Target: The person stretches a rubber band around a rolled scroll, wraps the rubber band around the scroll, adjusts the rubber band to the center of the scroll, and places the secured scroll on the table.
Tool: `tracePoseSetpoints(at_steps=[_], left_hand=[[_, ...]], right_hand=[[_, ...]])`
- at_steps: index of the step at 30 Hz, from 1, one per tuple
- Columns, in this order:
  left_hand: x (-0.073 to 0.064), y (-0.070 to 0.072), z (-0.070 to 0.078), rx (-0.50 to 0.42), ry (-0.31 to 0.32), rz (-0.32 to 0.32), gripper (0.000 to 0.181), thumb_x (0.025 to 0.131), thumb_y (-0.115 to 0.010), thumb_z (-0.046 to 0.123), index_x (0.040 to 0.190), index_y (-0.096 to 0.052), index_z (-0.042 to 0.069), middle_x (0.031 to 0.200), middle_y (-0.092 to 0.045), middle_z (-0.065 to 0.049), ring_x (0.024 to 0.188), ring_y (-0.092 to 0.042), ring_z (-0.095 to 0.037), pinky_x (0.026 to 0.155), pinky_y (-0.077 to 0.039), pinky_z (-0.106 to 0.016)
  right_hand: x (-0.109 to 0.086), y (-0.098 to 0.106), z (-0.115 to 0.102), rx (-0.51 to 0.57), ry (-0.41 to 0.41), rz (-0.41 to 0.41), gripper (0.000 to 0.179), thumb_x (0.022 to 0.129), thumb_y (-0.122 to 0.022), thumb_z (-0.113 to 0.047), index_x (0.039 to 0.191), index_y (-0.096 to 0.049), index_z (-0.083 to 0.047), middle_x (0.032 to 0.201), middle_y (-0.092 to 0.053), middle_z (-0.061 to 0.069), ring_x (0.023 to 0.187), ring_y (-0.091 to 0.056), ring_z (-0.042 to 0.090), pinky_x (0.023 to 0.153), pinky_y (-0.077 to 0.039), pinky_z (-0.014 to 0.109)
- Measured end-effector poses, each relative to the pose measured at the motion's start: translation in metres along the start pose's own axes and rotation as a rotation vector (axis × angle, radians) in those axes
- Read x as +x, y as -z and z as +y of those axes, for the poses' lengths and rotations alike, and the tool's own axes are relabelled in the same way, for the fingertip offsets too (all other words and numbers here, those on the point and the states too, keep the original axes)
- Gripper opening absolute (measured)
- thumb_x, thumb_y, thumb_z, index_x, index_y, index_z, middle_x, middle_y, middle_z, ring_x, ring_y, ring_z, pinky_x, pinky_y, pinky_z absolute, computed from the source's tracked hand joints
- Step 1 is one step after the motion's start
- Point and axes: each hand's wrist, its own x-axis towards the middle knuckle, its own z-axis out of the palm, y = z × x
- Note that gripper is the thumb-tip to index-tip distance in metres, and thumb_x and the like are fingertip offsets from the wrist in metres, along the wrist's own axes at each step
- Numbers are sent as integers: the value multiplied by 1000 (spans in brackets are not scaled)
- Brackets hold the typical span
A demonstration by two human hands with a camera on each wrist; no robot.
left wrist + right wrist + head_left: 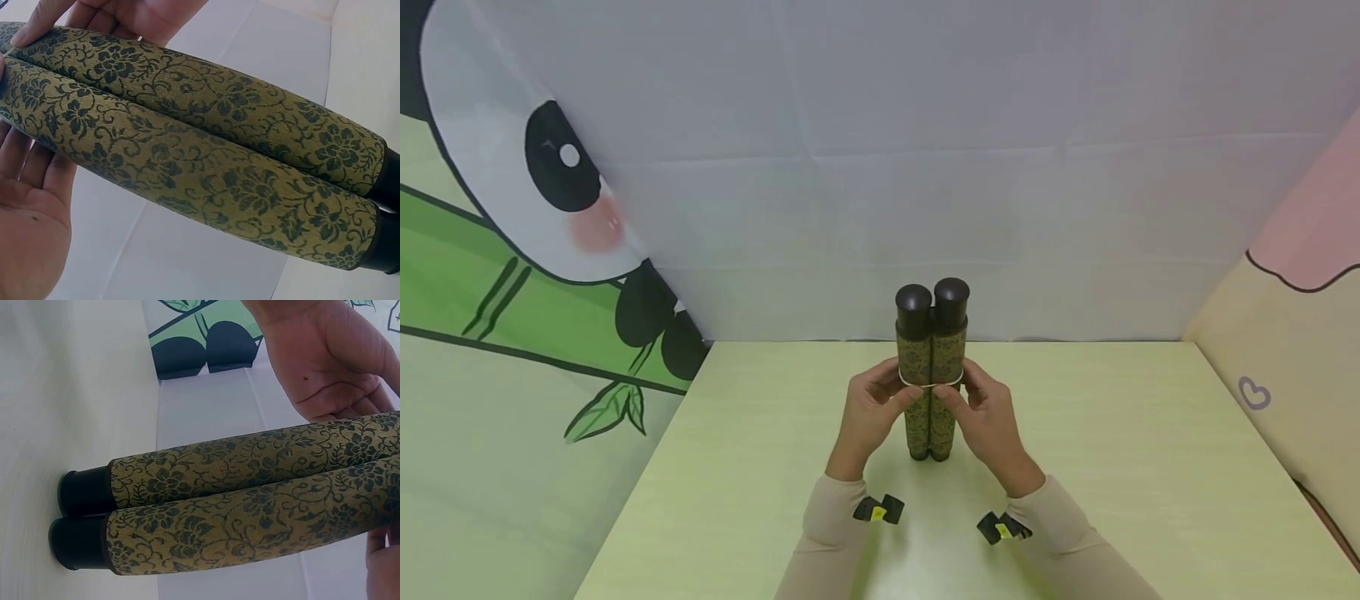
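Observation:
Two long tubes (pixel 914 358) stand upright side by side, covered in olive-gold cloth with dark flower patterns. Black caps (pixel 952 302) top them, and their black lower ends (pixel 81 544) are right at the table surface. A thin white band (pixel 917 384) runs around both at mid-height. On one side my left hand (pixel 874 402) holds them, thumb in front at the band and fingers wrapped behind. From the opposite side my right hand (pixel 988 410) grips likewise, its thumb close to the other one. The left wrist view shows the left palm (pixel 31 237) beside the cloth.
A pale yellow-green table (pixel 760 417) lies under the tubes. Behind it hangs a whitish backdrop (pixel 880 208). A printed cartoon panel (pixel 535 333) stands at the left, and a cream and pink one (pixel 1262 350) at the right.

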Motion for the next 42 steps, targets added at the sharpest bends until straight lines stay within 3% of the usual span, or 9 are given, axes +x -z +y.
tracePoseSetpoints(at_steps=[5,10,14,20,25,33,42], left_hand=[[-1,0,-3,4,-9,-12,58,95,-73,39,132,-63,-6,113,-72,-14,93,-70,-14,77,-55,-29],[0,0,-4,22,-20,-26,62,95,-71,44,133,-62,-5,114,-71,-19,95,-69,-14,76,-55,-28],[1,1,-3,51,-31,-33,63,95,-70,45,134,-61,-3,117,-69,-21,97,-69,-16,77,-56,-30],[6,-2,4,40,-129,-71,57,100,-67,37,141,-54,0,130,-62,-12,113,-62,-21,85,-55,-34],[14,-5,15,73,-184,-95,64,100,-64,45,144,-51,0,130,-60,-16,112,-62,-24,82,-55,-34],[9,-1,17,56,-60,-71,69,89,-70,53,125,-67,-5,104,-71,-20,84,-65,-15,72,-54,-30],[1,1,17,70,-27,-75,68,86,-72,54,121,-69,-4,99,-72,-13,80,-65,-13,70,-55,-30]], right_hand=[[1,1,-13,-12,-3,-4,38,100,-65,-4,132,-56,14,107,-66,22,95,-62,10,78,-49,22],[-2,7,8,-40,-37,-33,39,100,-67,-10,135,-58,3,110,-67,13,95,-62,14,80,-50,24],[2,13,11,-90,-74,-106,39,101,-65,-14,138,-56,-6,119,-66,6,102,-62,17,87,-51,35],[14,16,-3,-129,-48,-129,39,101,-65,-24,137,-57,-11,116,-66,1,102,-62,18,86,-50,40],[20,15,-9,-139,-35,-136,38,102,-66,-28,135,-59,-11,113,-68,2,103,-64,19,85,-51,39],[11,8,-2,-91,-21,-115,56,98,-58,-52,133,-61,-8,120,-69,5,114,-64,21,92,-52,42],[-2,0,3,-51,32,-61,56,99,-57,-51,131,-62,-5,116,-70,7,108,-64,17,92,-51,35]])
